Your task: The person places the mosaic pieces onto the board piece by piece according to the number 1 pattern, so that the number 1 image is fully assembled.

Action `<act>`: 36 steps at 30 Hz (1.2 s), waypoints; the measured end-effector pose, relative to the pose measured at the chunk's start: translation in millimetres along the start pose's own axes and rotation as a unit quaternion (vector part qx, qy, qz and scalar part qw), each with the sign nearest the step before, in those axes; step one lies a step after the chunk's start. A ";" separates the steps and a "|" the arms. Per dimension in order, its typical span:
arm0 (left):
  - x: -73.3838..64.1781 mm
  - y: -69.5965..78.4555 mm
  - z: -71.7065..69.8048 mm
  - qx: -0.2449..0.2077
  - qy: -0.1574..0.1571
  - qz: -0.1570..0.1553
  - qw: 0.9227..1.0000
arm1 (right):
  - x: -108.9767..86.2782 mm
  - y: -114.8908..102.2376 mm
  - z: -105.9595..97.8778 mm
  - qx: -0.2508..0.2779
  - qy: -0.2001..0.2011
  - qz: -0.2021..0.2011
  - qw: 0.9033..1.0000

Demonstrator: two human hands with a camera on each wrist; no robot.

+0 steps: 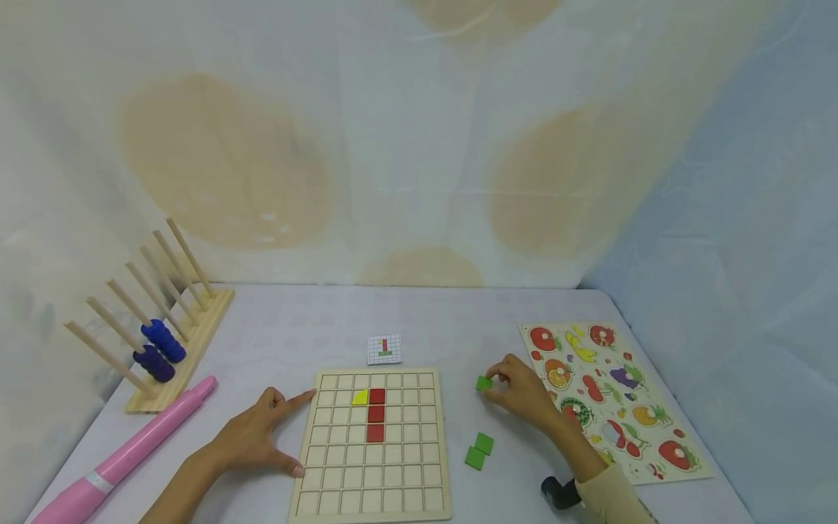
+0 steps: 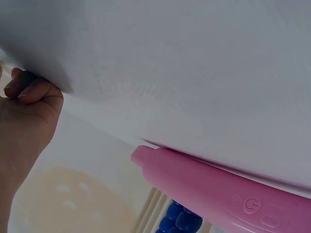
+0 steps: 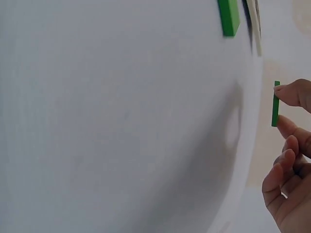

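My right hand (image 1: 524,393) pinches a green square tile (image 1: 484,383) between thumb and index finger. In the right wrist view that tile (image 3: 275,104) is seen edge-on, held above the white tabletop. Two more green tiles (image 1: 484,443) lie flat, corner to corner, right of the wooden grid board (image 1: 445,466). Three red square tiles (image 1: 376,414) form a column on the board, with a yellow round-cornered tile (image 1: 360,397) left of the top one. At the board's left edge rests my left hand (image 1: 252,433), index finger and thumb spread along it and the other fingers folded.
A small printed pattern card (image 1: 384,349) lies behind the board. On the left stand a peg rack (image 1: 196,342) with blue and purple beads and a pink wand-like device (image 1: 144,444). A fruit puzzle board (image 1: 628,407) and a black object (image 1: 559,493) are on the right.
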State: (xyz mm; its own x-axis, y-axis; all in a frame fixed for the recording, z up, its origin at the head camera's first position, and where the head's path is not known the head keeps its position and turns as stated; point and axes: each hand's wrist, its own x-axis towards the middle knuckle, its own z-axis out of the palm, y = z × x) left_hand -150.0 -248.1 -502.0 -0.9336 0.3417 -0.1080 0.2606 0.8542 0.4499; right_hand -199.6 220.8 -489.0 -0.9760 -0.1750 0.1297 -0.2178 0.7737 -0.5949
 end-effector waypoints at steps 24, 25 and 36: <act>0.0 1.0 -1.6 0.001 0.002 0.014 1.000 | -19.1 -113.7 54.3 0.003 -0.125 -0.169 0.978; 0.1 1.2 -1.8 0.001 0.002 0.013 1.000 | -19.5 -116.5 57.2 0.001 -0.129 -0.174 0.976; -0.1 -1.1 -1.9 -0.002 0.005 0.015 1.000 | -21.1 -145.0 81.5 -0.030 -0.171 -0.214 0.961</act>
State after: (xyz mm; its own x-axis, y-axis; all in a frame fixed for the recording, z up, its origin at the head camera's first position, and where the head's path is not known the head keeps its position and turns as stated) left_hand -150.7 -249.8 -500.8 -0.9277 0.3634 -0.0849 0.2880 0.8418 0.4566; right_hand -147.1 62.7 -470.2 -0.7408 -0.6673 0.0770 -0.6090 0.6187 -0.4963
